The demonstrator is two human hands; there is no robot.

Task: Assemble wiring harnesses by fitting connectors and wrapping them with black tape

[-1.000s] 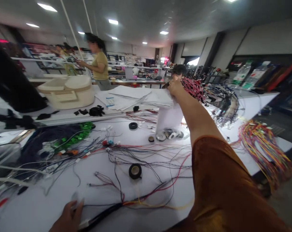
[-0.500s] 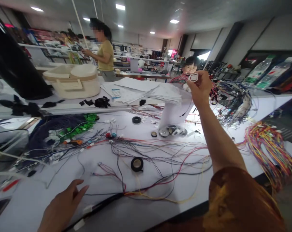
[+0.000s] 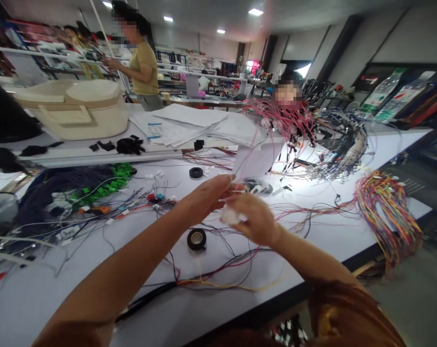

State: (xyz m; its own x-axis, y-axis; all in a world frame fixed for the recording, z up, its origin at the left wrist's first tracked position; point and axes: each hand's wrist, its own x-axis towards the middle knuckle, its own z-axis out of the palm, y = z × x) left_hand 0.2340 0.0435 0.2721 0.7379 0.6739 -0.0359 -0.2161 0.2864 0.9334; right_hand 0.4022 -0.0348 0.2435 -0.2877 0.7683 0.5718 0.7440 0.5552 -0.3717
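Note:
My two hands meet above the middle of the table, somewhat blurred. In my right hand (image 3: 256,217) is a small white plastic connector (image 3: 230,216), held low between the fingers. My left hand (image 3: 213,193) is closed at its fingertips, where a thin pink wire (image 3: 248,156) comes down from a pink wire bundle (image 3: 283,118) on the shelf. The exact grip there is partly hidden. Below the hands lies a roll of black tape (image 3: 197,239). A wire harness with a black-wrapped trunk (image 3: 153,295) and loose red, yellow and black wires stretches across the table front.
Green connectors on dark wires (image 3: 117,178) lie at left. A multicoloured wire bundle (image 3: 388,212) hangs over the right edge. Behind are papers (image 3: 193,120), a cream container (image 3: 84,113) and another tape roll (image 3: 196,172). A co-worker in a yellow shirt (image 3: 144,72) stands beyond; another person is behind the pink wires.
My right hand has come down from the shelf with the white connector. My left hand has moved from the front left to meet it. The view has shifted slightly.

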